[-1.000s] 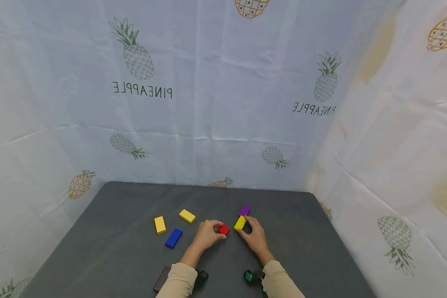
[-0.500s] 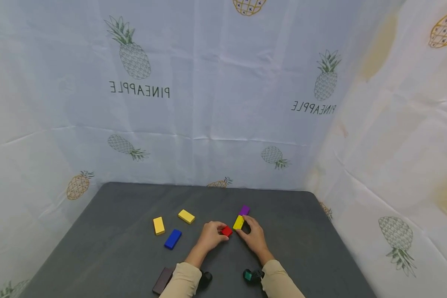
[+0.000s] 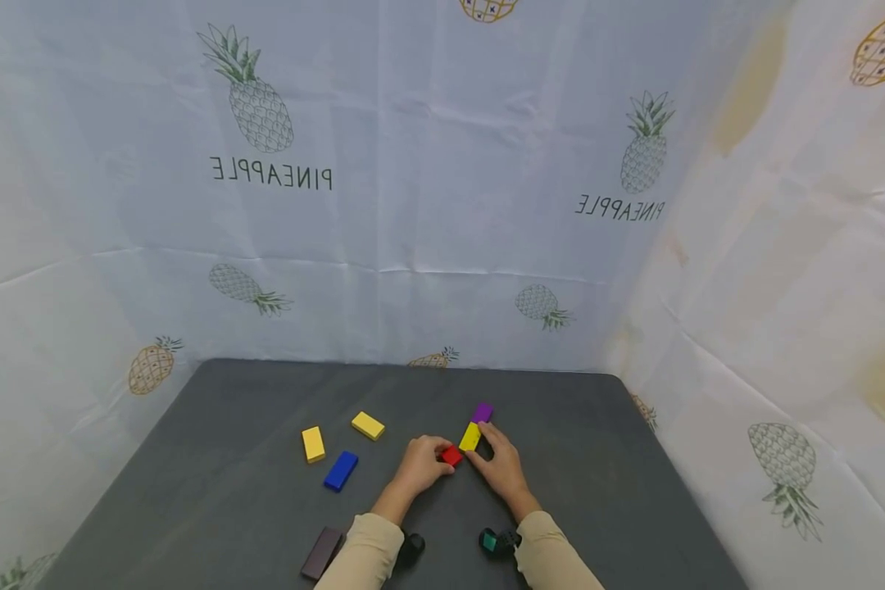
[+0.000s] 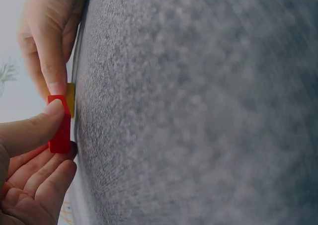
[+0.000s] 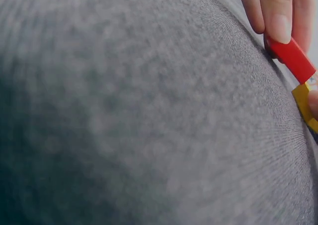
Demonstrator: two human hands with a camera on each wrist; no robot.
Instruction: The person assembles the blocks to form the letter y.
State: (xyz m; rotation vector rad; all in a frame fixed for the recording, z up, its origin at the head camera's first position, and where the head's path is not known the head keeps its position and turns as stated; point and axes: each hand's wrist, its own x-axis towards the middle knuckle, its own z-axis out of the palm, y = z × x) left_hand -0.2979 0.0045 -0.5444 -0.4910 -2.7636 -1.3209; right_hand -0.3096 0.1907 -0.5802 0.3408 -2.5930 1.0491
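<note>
In the head view my left hand [image 3: 418,464] pinches a red block [image 3: 452,456] between thumb and fingers. My right hand [image 3: 503,467] holds a yellow block [image 3: 469,437] by its sides, thumb at the near end. A purple block [image 3: 483,412] lies end to end with the far end of that yellow block. The red block's corner is close to the yellow block's near end. From the left wrist, the red block [image 4: 60,134] shows upright under the thumb, overlapping the yellow block [image 4: 70,100]. In the right wrist view the red block [image 5: 293,59] appears to meet the yellow block [image 5: 304,102].
To the left on the dark grey table [image 3: 229,492] lie two paler yellow blocks [image 3: 313,445] and a blue block [image 3: 341,471]. A dark brown slab [image 3: 322,553] sits beside the left sleeve. A pineapple-print curtain [image 3: 413,205] hangs behind the table.
My left hand has moved right, bringing the red block close to the yellow one. The yellow block has shifted slightly left against the purple block. The other blocks have stayed put.
</note>
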